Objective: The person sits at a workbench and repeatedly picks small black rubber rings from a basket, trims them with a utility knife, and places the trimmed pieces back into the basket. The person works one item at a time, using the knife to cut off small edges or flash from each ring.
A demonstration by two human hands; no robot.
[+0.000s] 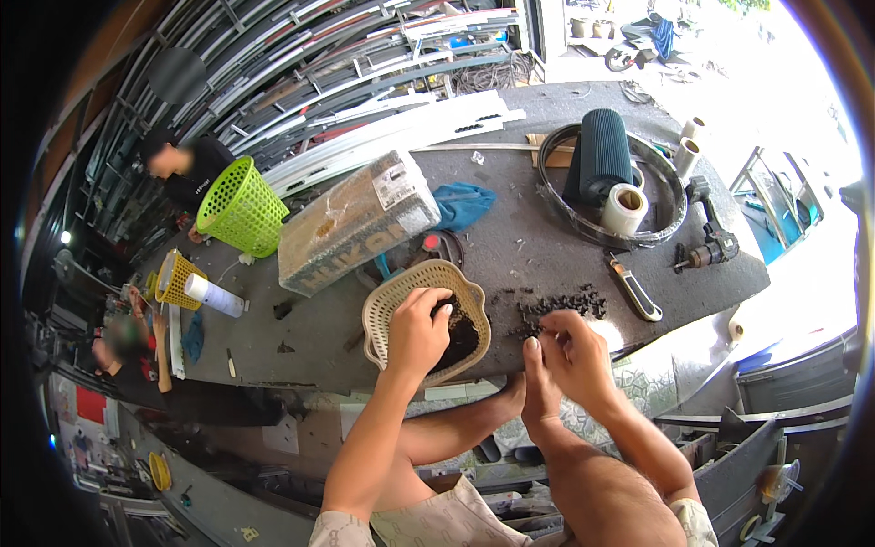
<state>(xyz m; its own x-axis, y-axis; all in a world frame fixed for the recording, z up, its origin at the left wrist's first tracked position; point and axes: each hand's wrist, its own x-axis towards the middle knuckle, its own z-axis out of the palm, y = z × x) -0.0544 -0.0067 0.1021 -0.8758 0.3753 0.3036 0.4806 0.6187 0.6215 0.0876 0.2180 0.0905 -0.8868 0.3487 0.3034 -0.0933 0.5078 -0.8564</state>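
A beige plastic basket (375,319) with slotted sides stands near the front edge of the dark-topped table (510,242). Small black pieces lie inside it. My left hand (419,330) is over the basket, its fingers curled together; whatever they hold is hidden. To the right, a loose pile of small black parts (583,303) is spread on the tabletop. At its near side my right hand (579,356) has thumb and fingers drawn into a pinch, and I cannot make out what is between them. My bare foot (540,387) rests against the table edge beside that hand.
Right of the pile lie a utility knife (635,287) and a drill (711,251). Behind are a black ring (553,201), a dark green roll (603,146) and a clear film roll (624,210). Leftward stand a wrapped box (355,223), a green basket (241,205) and a white can (217,297); two people are beyond.
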